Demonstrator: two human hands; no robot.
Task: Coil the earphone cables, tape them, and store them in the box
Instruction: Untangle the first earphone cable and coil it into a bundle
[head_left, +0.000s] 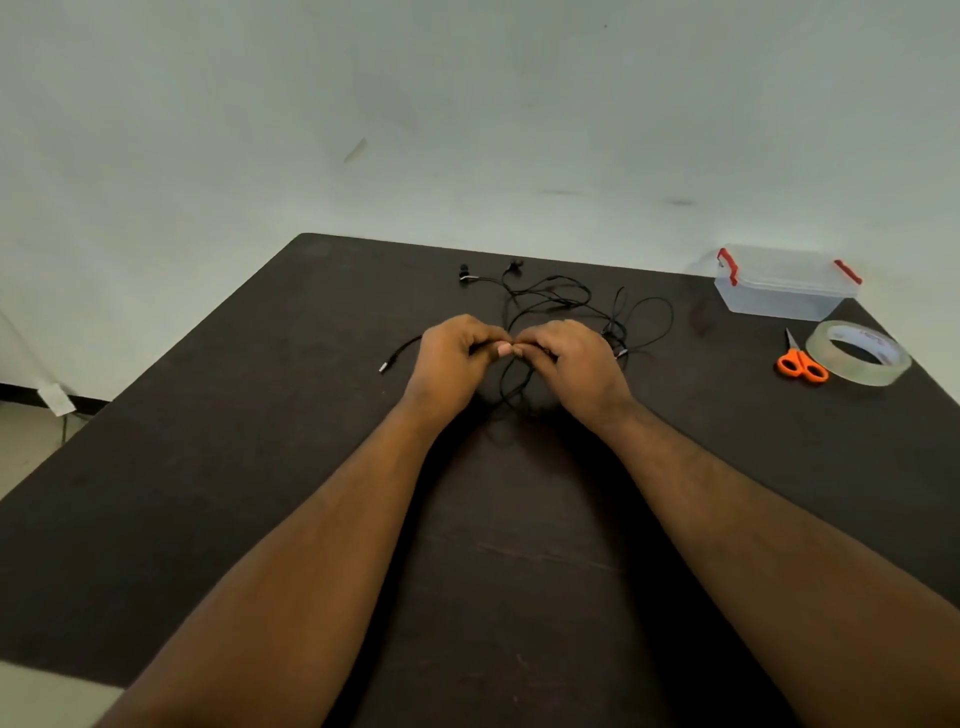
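Our left hand (449, 358) and right hand (574, 364) meeting mid dark table (208, 467), fingers (501, 351) pinched on tangled black earphone cable (561, 299), clear red-latched plastic box (784, 286), tape roll (860, 358), orange scissors (802, 364) far right

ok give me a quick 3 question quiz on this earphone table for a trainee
1. True or false: the clear box with red latches has its lid on.
2. Which item lies closest to the roll of tape? A) the earbuds B) the orange scissors C) the cable plug
3. What are the left hand and right hand doing?

Key:
1. True; the lid sits on the box, at the table's far right corner.
2. B; the scissors lie right beside the tape, on its left.
3. Both pinch the black earphone cable between them near the table's middle, with the rest in a loose tangle beyond the hands.
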